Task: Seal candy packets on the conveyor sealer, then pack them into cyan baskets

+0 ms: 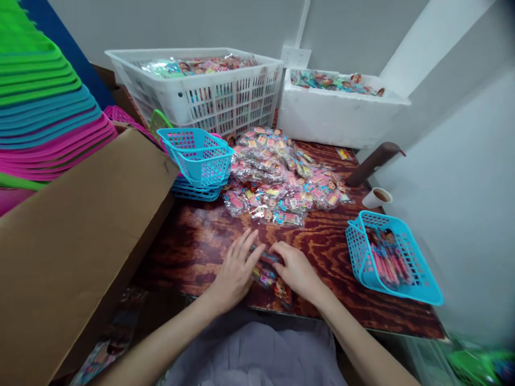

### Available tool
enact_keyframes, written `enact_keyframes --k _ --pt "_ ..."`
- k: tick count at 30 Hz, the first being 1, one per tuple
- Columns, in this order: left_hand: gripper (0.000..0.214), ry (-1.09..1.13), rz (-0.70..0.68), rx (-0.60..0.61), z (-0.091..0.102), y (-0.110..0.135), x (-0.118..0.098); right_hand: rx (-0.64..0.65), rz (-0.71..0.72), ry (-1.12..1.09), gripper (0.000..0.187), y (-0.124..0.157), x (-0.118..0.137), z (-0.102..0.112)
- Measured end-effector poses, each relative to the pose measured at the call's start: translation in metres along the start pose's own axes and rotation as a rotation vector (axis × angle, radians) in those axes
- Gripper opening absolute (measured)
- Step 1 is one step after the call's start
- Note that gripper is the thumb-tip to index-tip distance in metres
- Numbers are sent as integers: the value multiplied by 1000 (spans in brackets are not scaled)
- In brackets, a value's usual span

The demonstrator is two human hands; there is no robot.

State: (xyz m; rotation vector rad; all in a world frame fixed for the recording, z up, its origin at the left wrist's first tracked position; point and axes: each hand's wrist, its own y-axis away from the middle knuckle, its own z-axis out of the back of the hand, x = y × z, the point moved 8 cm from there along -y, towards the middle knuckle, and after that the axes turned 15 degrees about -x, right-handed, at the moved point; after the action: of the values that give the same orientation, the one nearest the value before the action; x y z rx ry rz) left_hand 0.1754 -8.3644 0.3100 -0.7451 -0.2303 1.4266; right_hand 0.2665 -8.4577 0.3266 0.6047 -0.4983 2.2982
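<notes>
Near the front edge of the table, several small clear plastic packets [265, 274] with colourful cartoon-figure items inside lie between my hands. My left hand [237, 268] is beside them on the left, fingers stretched out and thumb at the packets' edge. My right hand [295, 268] curls its fingers and thumb over the packets from the right; its fingertips are partly hidden. Beyond my hands spreads a large heap of similar packets [277, 171]. To the right, a blue plastic basket [418, 268] holds a row of pink packets [390, 262].
Stacked blue baskets [209, 166] stand left of the heap, beside a cardboard box [80, 241] and nested coloured baskets [48, 107]. Behind are a white crate [193, 107] and a foam box [338, 115] full of packets. A paper cup [376, 198] and brown bottle [372, 165] stand right.
</notes>
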Motion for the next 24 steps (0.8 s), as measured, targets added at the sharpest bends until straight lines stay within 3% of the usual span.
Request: enact_keyframes --k 2,4,5,8,10,14,17,21,24 --pt "74 -14 -81 83 -7 -3 -6 126 39 -67 9 -5 3 -6" --pt "61 -25 -136 191 -16 -6 -11 212 26 -83 20 -21 -6 -7" --pt "50 -32 -149 239 -20 -8 -12 174 -5 -35 26 -35 -16 -3" --pt "24 -33 -159 319 -26 -12 -15 -162 -86 313 23 -76 -46 24" --pt "21 -9 -131 335 -27 -12 -15 -244 -66 515 26 -85 -51 25" --pt "27 32 -64 355 -25 -10 -11 -86 112 575 21 -68 -41 3" --pt "27 56 -59 380 -24 -8 -10 -80 206 600 25 -48 -39 10" --pt "25 80 -30 380 -26 -7 -8 -345 -40 616 30 -47 -73 51" --pt "30 80 0 373 -32 -3 -6 -489 -189 445 26 -70 -94 68"
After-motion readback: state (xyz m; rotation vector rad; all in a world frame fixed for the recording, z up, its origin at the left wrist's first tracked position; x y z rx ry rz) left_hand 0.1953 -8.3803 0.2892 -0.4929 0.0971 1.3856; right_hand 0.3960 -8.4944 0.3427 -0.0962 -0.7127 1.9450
